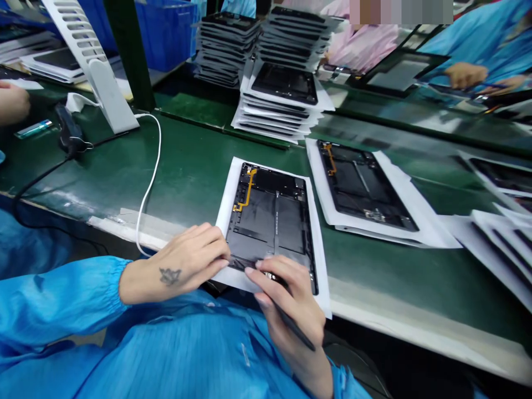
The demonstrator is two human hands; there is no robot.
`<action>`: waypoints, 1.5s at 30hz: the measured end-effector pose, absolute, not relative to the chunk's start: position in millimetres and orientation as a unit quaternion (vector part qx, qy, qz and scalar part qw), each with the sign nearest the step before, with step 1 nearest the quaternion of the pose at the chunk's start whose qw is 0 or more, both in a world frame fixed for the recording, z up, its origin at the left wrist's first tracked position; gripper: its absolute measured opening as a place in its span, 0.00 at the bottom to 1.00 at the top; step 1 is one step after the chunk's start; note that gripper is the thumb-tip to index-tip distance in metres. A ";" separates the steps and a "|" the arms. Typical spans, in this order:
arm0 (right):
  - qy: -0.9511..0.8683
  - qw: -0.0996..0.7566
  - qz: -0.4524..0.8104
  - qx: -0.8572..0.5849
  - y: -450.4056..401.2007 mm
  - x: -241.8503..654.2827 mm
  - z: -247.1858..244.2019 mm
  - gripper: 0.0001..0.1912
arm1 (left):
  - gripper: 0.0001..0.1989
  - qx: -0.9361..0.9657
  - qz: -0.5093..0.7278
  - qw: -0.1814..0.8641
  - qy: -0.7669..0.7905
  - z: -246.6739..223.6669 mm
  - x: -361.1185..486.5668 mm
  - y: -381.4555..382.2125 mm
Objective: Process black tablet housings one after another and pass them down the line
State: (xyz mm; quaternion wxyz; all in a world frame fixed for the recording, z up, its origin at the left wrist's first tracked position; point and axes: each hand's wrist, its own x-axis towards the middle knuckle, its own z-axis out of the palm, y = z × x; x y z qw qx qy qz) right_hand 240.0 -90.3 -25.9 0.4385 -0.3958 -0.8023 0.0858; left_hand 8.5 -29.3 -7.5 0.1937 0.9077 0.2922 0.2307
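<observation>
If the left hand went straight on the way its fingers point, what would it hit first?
The tablet: the left hand's fingertips seem to touch its edge, though depth is hard to judge. Beyond that edge, the right hand may be near the line.

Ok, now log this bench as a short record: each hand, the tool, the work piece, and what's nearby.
Work piece: black tablet panel with orange flex cable, on a white sheet
Left hand: fingers on the panel's lower left edge
Right hand: holding a black pen-like tool, fingers at the panel's lower edge
Nearby: second tablet panel to the right, stacked panels beyond
Surface: green workbench
Others: co-worker's hand across the bench
</observation>
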 end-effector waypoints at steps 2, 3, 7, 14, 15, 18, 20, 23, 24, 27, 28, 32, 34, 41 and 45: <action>-0.803 0.455 0.063 -0.380 -88.3 236.5 -23.5 0.18 | 0.05 0.876 0.232 0.272 0.323 0.3 11.6 -29.5; -0.810 0.449 0.049 -0.374 -86.2 233.5 -21.5 0.19 | 0.06 0.859 0.233 0.302 0.340 3.8 13.5 -29.2; -0.842 0.346 -0.022 -0.414 -74.5 219.5 -13.2 0.15 | 0.07 0.828 0.229 0.354 0.369 10.7 20.2 -27.2; -0.817 0.371 0.054 -0.438 -61.6 213.8 -22.3 0.14 | 0.05 0.850 0.288 0.224 0.380 1.1 15.7 -32.8; -0.810 0.381 0.077 -0.440 -60.9 214.3 -23.9 0.14 | 0.07 0.853 0.310 0.177 0.380 -1.7 14.9 -34.4; -0.800 0.389 0.119 -0.441 -59.3 215.1 -25.6 0.12 | 0.06 0.855 0.358 0.066 0.370 -9.4 14.6 -37.9; -0.798 0.388 0.120 -0.445 -58.8 214.8 -25.1 0.12 | 0.06 0.855 0.366 0.037 0.365 -12.3 16.4 -38.7; -0.796 0.388 0.115 -0.450 -58.5 213.3 -24.0 0.12 | 0.05 0.859 0.364 0.027 0.360 -12.5 20.5 -38.1; -0.796 0.387 0.113 -0.452 -58.5 212.7 -23.7 0.12 | 0.05 0.860 0.363 0.026 0.357 -11.8 21.7 -37.6; -0.802 0.385 0.096 -0.446 -58.9 212.7 -23.3 0.13 | 0.05 0.862 0.363 0.026 0.353 -8.9 23.2 -35.6; -0.804 0.386 0.085 -0.444 -59.3 213.6 -23.6 0.12 | 0.05 0.862 0.361 0.025 0.354 -8.0 22.7 -34.7; -0.821 0.389 0.039 -0.417 -62.2 221.6 -26.9 0.12 | 0.04 0.873 0.327 0.018 0.361 -5.8 16.7 -30.1; -0.836 0.380 0.022 -0.395 -63.4 225.8 -28.4 0.14 | 0.04 0.884 0.304 0.007 0.354 -5.6 13.5 -28.8; -0.870 0.323 -0.031 -0.372 -62.9 225.1 -27.7 0.14 | 0.04 0.902 0.271 -0.070 0.330 -1.1 13.6 -31.1; -0.878 0.299 -0.069 -0.367 -63.9 222.5 -31.9 0.14 | 0.04 0.911 0.254 -0.101 0.309 1.1 9.5 -31.4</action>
